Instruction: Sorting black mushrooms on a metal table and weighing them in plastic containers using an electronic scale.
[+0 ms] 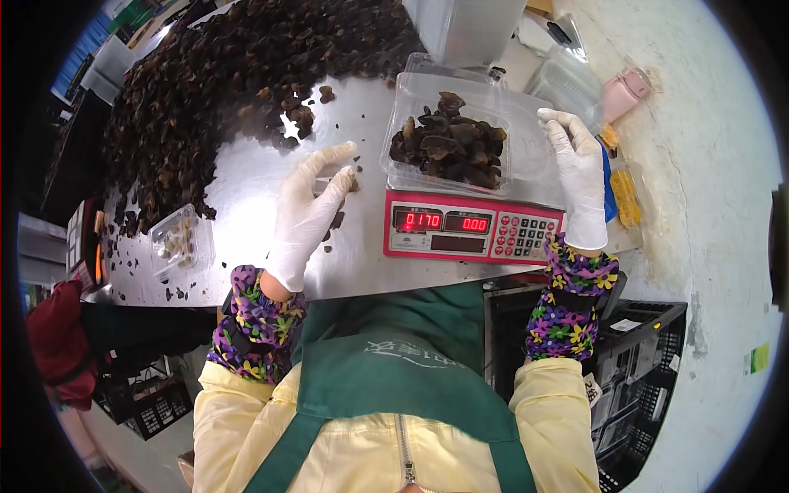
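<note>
A clear plastic clamshell box (389,161) sits lid-up on the metal pan of a red digital scale (473,252), whose red digits are lit. Dark wood ear mushrooms (447,145) are heaped in the box. My left hand (305,206), in a white glove, hovers over the steel table left of the scale, thumb and forefinger apart. A small brown mushroom piece (354,184) shows by its thumb; whether they touch is unclear. My right hand (576,166), also gloved, is raised at the pan's right side. Its thumb and forefinger tips meet with nothing visible between them.
A large pile of wood ear (265,55) covers the table's far left. Another clear box (180,240) with small pieces lies at left. Stacked clear boxes (465,31), a pink bottle (627,92) and yellow bands (625,197) stand along the wall side. Black crates (641,363) are below right.
</note>
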Demonstrator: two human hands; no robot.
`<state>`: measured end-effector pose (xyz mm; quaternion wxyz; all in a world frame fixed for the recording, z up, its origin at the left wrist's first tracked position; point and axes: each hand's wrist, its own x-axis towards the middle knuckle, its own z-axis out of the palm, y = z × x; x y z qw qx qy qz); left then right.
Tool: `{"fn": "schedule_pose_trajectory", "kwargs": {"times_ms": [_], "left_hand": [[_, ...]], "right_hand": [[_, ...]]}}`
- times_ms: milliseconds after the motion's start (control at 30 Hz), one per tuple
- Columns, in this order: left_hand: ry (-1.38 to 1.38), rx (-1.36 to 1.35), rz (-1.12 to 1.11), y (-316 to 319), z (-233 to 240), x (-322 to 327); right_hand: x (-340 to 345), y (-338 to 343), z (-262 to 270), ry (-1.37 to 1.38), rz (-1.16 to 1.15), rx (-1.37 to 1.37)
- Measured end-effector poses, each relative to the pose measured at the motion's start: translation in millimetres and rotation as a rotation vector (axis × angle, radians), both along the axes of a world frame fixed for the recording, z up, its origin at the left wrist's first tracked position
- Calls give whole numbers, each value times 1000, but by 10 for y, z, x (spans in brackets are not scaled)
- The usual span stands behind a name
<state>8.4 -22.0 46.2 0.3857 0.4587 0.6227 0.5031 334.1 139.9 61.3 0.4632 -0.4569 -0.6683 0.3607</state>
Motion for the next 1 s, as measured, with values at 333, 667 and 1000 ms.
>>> {"fn": "schedule_pose_trajectory", "kwargs": {"times_ms": [333, 667, 1000], "left_hand": [[-393, -195, -64, 476, -264, 248], [-717, -272, -115, 412, -173, 195], [-546, -145, -189, 230, -322, 295]], "right_hand": [[-147, 927, -436, 633, 146, -745], [-102, -198, -175, -89, 62, -5], [-164, -1077, -522, 394, -12, -529]]}}
